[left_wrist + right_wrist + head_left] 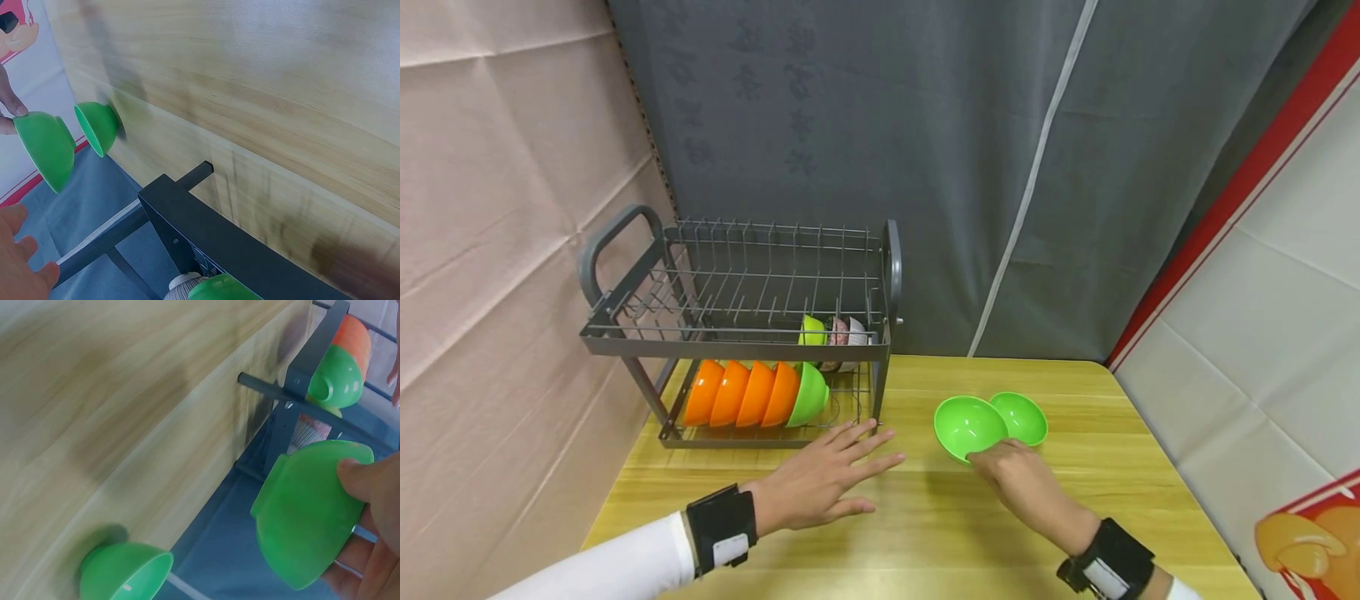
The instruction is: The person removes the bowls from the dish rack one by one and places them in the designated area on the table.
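Note:
My right hand pinches the rim of a green bowl, lifted off the table as the right wrist view shows. Behind it, a second green bowl stands upright on the wooden table. My left hand holds nothing; its fingers are spread in front of the dish rack's right end. On the rack's lower tier, several orange bowls stand on edge in a row, with a green bowl at their right end. The left wrist view shows the held bowl apart from the standing one.
The grey two-tier dish rack stands at the table's left. Behind the row in it are a small lime-green bowl and patterned bowls. A grey curtain hangs along the wooden table's back edge.

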Demonstrator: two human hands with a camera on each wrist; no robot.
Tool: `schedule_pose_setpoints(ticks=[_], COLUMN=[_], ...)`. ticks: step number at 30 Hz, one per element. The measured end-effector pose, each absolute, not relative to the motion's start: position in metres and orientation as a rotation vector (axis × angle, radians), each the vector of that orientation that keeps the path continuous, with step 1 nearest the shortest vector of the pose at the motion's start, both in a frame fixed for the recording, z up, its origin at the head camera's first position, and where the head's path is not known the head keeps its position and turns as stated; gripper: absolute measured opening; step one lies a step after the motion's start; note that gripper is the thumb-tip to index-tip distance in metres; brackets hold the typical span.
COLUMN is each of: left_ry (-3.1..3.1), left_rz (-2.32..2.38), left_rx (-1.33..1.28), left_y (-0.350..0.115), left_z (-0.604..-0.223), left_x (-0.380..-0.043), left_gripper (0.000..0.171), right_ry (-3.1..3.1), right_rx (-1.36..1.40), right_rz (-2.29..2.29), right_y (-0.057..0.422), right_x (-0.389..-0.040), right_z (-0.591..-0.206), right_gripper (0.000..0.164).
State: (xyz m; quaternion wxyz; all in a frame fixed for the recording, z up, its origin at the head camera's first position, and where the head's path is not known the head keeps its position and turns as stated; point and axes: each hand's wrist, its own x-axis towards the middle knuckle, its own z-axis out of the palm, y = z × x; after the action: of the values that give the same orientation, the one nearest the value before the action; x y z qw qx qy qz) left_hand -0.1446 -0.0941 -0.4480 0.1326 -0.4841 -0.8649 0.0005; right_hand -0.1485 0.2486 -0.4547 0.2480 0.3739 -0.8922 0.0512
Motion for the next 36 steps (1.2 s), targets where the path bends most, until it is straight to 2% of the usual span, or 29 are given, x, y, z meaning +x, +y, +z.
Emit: schedule_pose_setpoints(ticks=[3, 9, 13, 16, 24, 36], left_ry=[-2.530, -2.551, -2.555, -2.566, -2.566, -2.587], left_rz=[0.000, 0.004, -0.016, -0.012, 0.018, 0.042], left_rx=[-1.403, -1.397, -1.395, -1.399, -1.412, -1.427], left_y=[-0.095, -0.097, -0.097, -0.098, -0.099, -0.099], left_z=[-0.448, -0.448, -0.449, -0.450, -0.453, -0.454], left_x=[-0.144, -0.144, -0.145, -0.144, -0.143, -0.142], left_gripper=[0.067, 0.068, 0.070, 0.070, 0.066, 0.065], right_ry=[-2.471, -2.563, -2.615, -2.646, -2.667, -2.755], right_rx=[0.950, 0.788, 0.745, 0.723, 0.621, 0.520], right_rz=[0.119, 0.069, 0.065, 0.073, 0.077, 0.086], right_y=[0.253, 0.265, 0.273, 0.279, 0.297, 0.311], right_x=[-0.151, -0.158, -0.163, -0.167, -0.175, -0.186], right_z=[-0.455, -0.455, -0.458, -0.463, -0.474, -0.487], right_gripper=[0.026, 0.023, 0.033, 0.034, 0.014, 0.011])
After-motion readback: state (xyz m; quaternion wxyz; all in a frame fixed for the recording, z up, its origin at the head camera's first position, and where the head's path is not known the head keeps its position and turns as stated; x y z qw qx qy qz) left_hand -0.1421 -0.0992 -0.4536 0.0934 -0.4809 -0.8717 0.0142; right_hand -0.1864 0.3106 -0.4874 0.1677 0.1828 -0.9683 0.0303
